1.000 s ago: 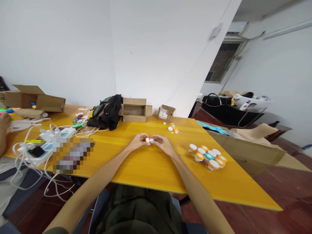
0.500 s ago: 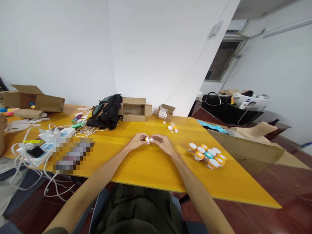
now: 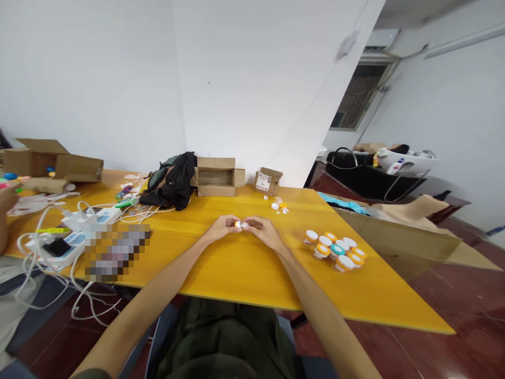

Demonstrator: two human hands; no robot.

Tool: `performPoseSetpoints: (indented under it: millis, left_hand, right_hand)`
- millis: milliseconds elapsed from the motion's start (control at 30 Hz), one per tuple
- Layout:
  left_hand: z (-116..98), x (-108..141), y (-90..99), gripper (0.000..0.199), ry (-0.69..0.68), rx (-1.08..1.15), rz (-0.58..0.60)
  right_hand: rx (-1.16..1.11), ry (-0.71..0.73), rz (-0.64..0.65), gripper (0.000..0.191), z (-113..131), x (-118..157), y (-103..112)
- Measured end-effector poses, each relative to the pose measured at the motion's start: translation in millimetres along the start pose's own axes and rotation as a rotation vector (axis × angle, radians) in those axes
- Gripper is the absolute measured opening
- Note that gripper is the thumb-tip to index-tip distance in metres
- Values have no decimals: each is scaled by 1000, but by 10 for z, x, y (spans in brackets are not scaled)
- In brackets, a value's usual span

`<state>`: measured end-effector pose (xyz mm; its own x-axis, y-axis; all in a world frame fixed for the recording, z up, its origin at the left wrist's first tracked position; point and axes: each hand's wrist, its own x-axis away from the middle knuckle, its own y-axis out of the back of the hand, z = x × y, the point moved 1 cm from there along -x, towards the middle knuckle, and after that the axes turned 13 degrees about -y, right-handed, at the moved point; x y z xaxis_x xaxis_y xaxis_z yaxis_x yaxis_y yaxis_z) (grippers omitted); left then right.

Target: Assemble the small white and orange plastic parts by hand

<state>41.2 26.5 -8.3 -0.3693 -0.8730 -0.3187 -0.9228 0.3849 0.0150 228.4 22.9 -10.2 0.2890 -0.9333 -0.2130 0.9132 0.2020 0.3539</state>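
Just above the middle of the table, both my hands meet around a small clear jar (image 3: 242, 225) with orange and white on its left end. The fingers of my left hand (image 3: 224, 228) are closed on that orange and white end. My right hand (image 3: 265, 230) pinches the clear end, its fingertips partly covering it. To the right of my right forearm stands a group of several small clear jars (image 3: 338, 250) with white, orange and teal lids. Beyond my hands lie a few small white and orange pieces (image 3: 275, 206).
Open cardboard boxes (image 3: 216, 190) and a dark backpack (image 3: 173, 181) stand along the wall. At left, power strips (image 3: 65, 247) with tangled white cables and a pixelated object (image 3: 118, 252) lie on the table (image 3: 252, 284). Another person's hand (image 3: 6, 202) shows at the far left edge.
My hands stay in place; the jar between them shows slightly differently. At the far left, the other person's hand has come further into view.
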Motion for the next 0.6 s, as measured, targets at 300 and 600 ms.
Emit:
performPoseSetpoints:
  millis: [300,600]
  left_hand:
    - [13,-3,-3,40,4,-39,-4]
    - [-2,12,-7,37,-2,-66,16]
  right_hand:
    - [148,-23,-2,25,62,23,3]
    - [219,-16,-15,36,83,35,-4]
